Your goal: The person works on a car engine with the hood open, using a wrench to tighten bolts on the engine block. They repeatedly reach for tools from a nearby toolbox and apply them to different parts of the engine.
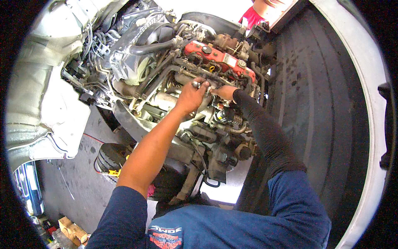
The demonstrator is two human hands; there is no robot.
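Note:
Both my arms reach forward over an exposed engine, and my hands meet near its middle, below the red valve cover (219, 58). My left hand (191, 96) is closed, with a small shiny metal piece (196, 84) showing between its fingers; its exact kind is not clear. Close beside it on the right is my right hand (224, 93), its forearm in a black sleeve. Its fingers are pinched together near the left fingertips, and what they hold, if anything, is hidden. A yellow dipstick loop (212, 69) stands just above the hands.
Hoses, pipes and a black cylindrical part (226, 115) crowd around my hands. White body panels (37, 95) rise at left, and a dark ribbed panel (315, 83) at right. Below lie a tire (108, 157) and wooden blocks (71, 229). Another person (265, 10) is partly visible beyond.

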